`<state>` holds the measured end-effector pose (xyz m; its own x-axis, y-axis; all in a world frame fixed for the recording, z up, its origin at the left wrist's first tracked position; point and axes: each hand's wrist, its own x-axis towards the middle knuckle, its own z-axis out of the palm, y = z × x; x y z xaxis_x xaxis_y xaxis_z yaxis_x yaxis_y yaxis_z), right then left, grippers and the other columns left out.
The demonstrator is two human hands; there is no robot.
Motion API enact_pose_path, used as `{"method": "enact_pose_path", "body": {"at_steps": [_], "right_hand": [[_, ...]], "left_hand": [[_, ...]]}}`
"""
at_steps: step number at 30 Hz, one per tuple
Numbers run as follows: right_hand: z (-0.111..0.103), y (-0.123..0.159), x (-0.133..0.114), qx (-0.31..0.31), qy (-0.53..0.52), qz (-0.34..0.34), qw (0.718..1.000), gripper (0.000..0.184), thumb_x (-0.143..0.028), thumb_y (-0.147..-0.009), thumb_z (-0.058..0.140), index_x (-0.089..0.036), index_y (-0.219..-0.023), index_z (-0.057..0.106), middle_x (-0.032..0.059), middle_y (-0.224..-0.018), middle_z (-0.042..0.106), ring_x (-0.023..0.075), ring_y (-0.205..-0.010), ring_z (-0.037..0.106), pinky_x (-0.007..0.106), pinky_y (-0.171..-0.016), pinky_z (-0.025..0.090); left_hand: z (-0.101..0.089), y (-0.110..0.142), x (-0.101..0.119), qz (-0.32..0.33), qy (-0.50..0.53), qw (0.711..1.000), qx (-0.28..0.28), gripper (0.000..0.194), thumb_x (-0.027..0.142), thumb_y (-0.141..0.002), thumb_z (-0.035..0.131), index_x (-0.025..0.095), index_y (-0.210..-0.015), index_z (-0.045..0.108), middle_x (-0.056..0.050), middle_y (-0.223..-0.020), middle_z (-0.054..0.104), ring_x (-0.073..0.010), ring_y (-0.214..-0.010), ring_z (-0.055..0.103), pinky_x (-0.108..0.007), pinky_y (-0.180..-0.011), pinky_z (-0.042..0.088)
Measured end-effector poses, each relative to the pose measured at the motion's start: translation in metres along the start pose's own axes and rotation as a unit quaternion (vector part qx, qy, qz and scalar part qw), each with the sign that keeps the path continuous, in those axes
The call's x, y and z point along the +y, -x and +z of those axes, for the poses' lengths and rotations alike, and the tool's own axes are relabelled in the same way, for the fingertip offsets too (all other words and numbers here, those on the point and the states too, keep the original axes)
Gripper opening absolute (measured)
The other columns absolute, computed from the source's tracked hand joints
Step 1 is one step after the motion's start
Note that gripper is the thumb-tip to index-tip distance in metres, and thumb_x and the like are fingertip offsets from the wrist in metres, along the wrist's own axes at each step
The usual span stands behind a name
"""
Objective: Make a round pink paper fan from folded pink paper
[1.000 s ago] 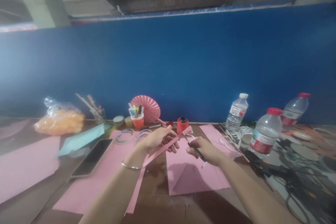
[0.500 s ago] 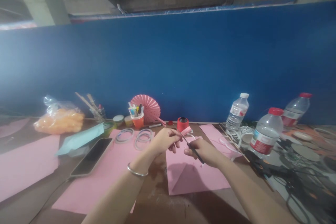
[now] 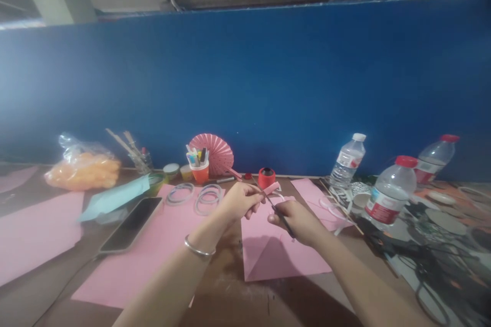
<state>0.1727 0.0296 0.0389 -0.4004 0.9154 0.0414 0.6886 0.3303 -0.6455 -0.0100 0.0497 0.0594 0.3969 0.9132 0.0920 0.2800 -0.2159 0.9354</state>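
My right hand [image 3: 297, 220] is wrapped round the handles of a pair of dark scissors [image 3: 282, 218], whose blades point up and left. My left hand [image 3: 242, 202] pinches a small pink paper strip [image 3: 271, 189] that sticks out to the right of its fingertips. The blades meet the strip close beside those fingertips. Under both hands lies a sheet of pink paper [image 3: 268, 260], with a hand's shadow across it. Just behind the strip stands a red roll with a black centre [image 3: 266, 178].
At the left lie a phone [image 3: 131, 226], tape rolls [image 3: 180, 194] and a bag of orange stuff [image 3: 84, 171]. A pen cup [image 3: 200, 172] stands before a pleated pink paper fan [image 3: 215, 153]. Plastic bottles [image 3: 391, 191] and cluttered cables [image 3: 433, 286] fill the right side.
The camera view has shifted slightly. The strip's free end now points more up and to the right, and the scissors stay against it. Both hands keep their grips.
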Motion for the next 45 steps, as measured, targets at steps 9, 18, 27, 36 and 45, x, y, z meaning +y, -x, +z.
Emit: {"method": "enact_pose_path", "body": {"at_steps": [9, 18, 27, 36, 45], "right_hand": [[0.004, -0.002, -0.003, 0.036, -0.016, -0.001, 0.999, 0.044, -0.049, -0.072, 0.053, -0.017, -0.048, 0.036, -0.0055, -0.046, 0.03, 0.008, -0.046, 0.027, 0.023, -0.045, 0.02], [-0.009, -0.018, 0.045, 0.134, -0.023, 0.114, 0.984, 0.032, -0.041, -0.063, 0.063, -0.016, -0.081, 0.058, 0.0012, -0.068, 0.058, 0.0144, -0.058, 0.05, 0.023, -0.053, 0.034], [-0.026, -0.013, 0.089, 0.183, 0.128, 0.202, 0.954, 0.027, -0.032, -0.07, 0.057, -0.011, -0.085, 0.063, 0.0173, -0.086, 0.063, 0.0278, -0.085, 0.057, 0.033, -0.071, 0.038], [0.006, -0.007, -0.001, 0.009, -0.271, -0.059, 0.961, 0.023, -0.035, -0.077, 0.052, -0.016, -0.086, 0.063, 0.0013, -0.07, 0.059, 0.0121, -0.06, 0.052, 0.022, -0.054, 0.039], [0.027, -0.009, -0.012, 0.104, -0.509, -0.029, 0.854, 0.018, -0.03, -0.069, 0.064, -0.014, -0.07, 0.054, -0.0047, -0.052, 0.049, 0.0054, -0.044, 0.039, 0.019, -0.043, 0.029]], "left_hand": [[-0.001, 0.002, 0.006, -0.002, 0.008, 1.0, 0.012, 0.025, 0.033, -0.076, 0.052, 0.012, -0.067, 0.061, 0.002, -0.047, 0.05, -0.0043, -0.032, 0.041, -0.016, -0.034, 0.03], [-0.001, 0.0, 0.009, 0.018, 0.185, 0.982, 0.024, 0.026, 0.038, -0.076, 0.054, 0.012, -0.073, 0.056, 0.002, -0.051, 0.049, -0.0084, -0.043, 0.048, -0.021, -0.047, 0.039], [0.0, 0.001, 0.006, 0.021, 0.225, 0.973, 0.046, 0.022, 0.034, -0.08, 0.052, 0.013, -0.087, 0.056, -0.003, -0.067, 0.061, -0.0132, -0.063, 0.059, -0.024, -0.061, 0.043], [0.009, 0.01, 0.021, 0.009, 0.429, 0.903, -0.002, 0.012, 0.026, -0.077, 0.057, 0.014, -0.078, 0.055, -0.001, -0.067, 0.058, -0.0151, -0.07, 0.062, -0.025, -0.066, 0.047], [0.02, 0.002, 0.01, 0.061, 0.359, 0.922, 0.13, 0.024, 0.032, -0.077, 0.057, 0.018, -0.096, 0.057, -0.004, -0.091, 0.063, -0.0145, -0.081, 0.059, -0.026, -0.072, 0.047]]}}
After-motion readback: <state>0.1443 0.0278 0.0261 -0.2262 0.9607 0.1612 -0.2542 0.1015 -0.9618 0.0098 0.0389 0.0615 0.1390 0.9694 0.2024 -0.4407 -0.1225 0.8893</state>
